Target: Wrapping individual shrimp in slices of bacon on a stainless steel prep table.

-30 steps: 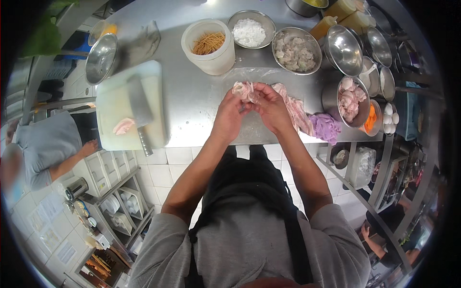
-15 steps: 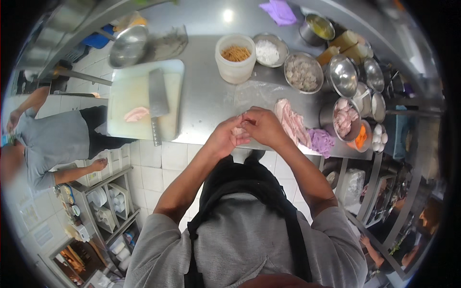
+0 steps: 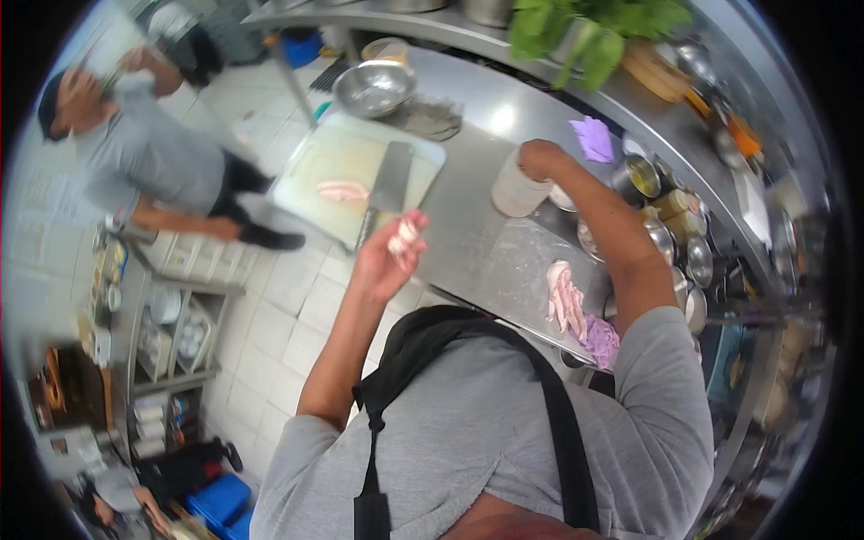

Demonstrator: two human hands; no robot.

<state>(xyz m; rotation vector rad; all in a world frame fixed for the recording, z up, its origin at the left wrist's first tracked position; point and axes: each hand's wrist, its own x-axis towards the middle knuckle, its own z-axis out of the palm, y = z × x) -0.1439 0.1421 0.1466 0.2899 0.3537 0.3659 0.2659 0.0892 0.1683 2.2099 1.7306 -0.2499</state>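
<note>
My left hand (image 3: 385, 259) is raised over the counter's front edge and holds a small pink roll of raw meat (image 3: 402, 236) between its fingers. My right hand (image 3: 538, 158) reaches across the steel counter (image 3: 477, 225) into the top of a white tub (image 3: 517, 192); what its fingers grip is hidden. A pile of pink meat strips (image 3: 564, 297) lies on a clear plastic sheet (image 3: 522, 261) under my right forearm. A purple cloth (image 3: 600, 340) lies beside the strips.
A white cutting board (image 3: 351, 175) with a cleaver (image 3: 387, 187) and a piece of meat (image 3: 342, 191) sits at the left. A steel bowl (image 3: 373, 88) stands behind it. Several metal bowls and pots (image 3: 670, 243) crowd the right. Another person (image 3: 148, 153) stands on the tiled floor at the left.
My hands have parted. The left one keeps the rolled meat and lifts toward the left. The right one has reached out to the white tub. My head has turned left.
</note>
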